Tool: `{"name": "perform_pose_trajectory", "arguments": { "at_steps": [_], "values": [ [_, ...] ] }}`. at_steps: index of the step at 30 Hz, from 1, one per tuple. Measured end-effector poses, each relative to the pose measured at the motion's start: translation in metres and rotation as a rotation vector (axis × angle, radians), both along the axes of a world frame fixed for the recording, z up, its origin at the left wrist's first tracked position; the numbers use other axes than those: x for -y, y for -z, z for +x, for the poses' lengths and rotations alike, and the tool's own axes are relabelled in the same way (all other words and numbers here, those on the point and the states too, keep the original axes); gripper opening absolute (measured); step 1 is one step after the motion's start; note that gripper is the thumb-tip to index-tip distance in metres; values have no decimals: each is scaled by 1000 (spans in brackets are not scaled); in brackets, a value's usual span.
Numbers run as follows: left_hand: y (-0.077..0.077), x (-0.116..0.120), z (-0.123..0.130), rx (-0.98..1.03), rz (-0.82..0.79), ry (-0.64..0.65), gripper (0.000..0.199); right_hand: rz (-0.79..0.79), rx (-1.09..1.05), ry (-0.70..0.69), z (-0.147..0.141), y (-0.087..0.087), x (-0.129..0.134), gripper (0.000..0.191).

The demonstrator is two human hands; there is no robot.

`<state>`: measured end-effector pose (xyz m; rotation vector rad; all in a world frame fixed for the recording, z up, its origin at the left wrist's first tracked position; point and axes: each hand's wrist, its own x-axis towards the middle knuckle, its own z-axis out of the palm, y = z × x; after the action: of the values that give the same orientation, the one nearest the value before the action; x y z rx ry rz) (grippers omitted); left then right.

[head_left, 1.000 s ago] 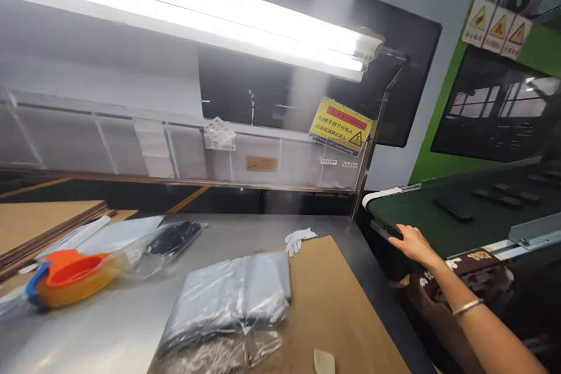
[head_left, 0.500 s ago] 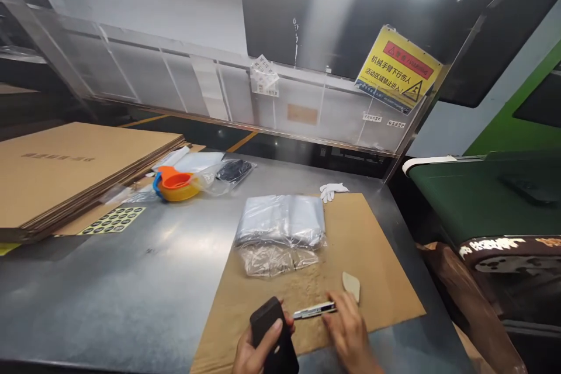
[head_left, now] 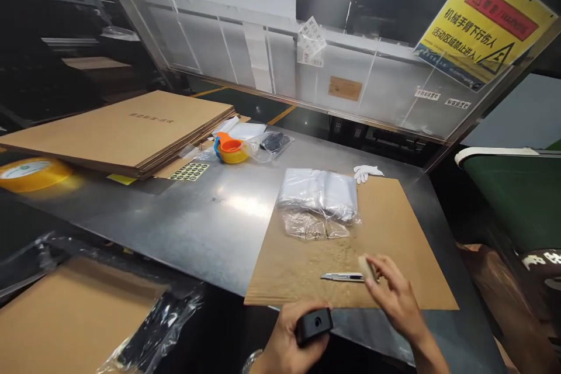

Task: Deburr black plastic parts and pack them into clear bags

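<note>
My left hand (head_left: 291, 339) is wrapped round a black block-like object (head_left: 314, 325) with a round hole in its end, near the table's front edge. Between the fingers of my right hand (head_left: 392, 292) is a small beige piece (head_left: 367, 269), raised at the right part of the cardboard sheet (head_left: 394, 210). A utility knife (head_left: 342, 277) lies on the cardboard, its right end close to my right fingertips. Behind it rests a clear plastic package of white bags (head_left: 318, 193). A white glove (head_left: 367, 173) lies at the cardboard's back edge.
Flat cardboard (head_left: 175, 123) is stacked at the left, with a tape dispenser (head_left: 232, 149) beside it. A yellow tape roll (head_left: 35, 174) is at the far left, and an open box (head_left: 79, 310) stands at the lower left. A green conveyor (head_left: 512, 187) is at the right.
My right hand has picked up the beige piece from the cardboard. My left hand has moved off the cardboard and turned the black object end-on. The view has swung to the left.
</note>
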<state>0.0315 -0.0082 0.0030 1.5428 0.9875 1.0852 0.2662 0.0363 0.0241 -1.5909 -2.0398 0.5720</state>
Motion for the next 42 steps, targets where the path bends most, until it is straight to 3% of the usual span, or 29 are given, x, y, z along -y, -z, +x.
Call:
{"name": "perform_pose_trajectory", "arguments": {
  "at_steps": [3,5,12,17,22,27,29,33,37,40,42],
  "values": [
    [-16,-2,6,-32,-2,84,8,132,-205,-452,-39,-37,29,42],
    [-21,-1,9,-12,0,102,11,223,-191,-576,-57,-50,39,43],
    [-21,7,-1,-28,-103,148,8,260,-123,-569,-53,-41,43,55],
    [-19,8,5,-6,-40,168,23,277,-81,-613,-60,-43,47,42],
    [-25,8,4,-42,-114,161,7,240,-140,-576,-54,-45,47,54],
    [-23,7,6,46,-83,182,22,270,-167,-577,-56,-45,47,53],
    [-19,8,6,155,-191,191,8,203,-242,-527,-56,-42,46,50],
    [-9,9,7,473,-442,122,58,87,-529,-323,-59,-19,46,43],
    [-5,4,12,907,-626,34,47,91,-615,-177,-71,15,58,42],
    [-4,-7,9,1179,-760,40,42,113,-591,-197,-73,40,74,44],
    [-4,-14,3,1237,-854,20,39,120,-570,-220,-67,52,85,45]
  ]
}}
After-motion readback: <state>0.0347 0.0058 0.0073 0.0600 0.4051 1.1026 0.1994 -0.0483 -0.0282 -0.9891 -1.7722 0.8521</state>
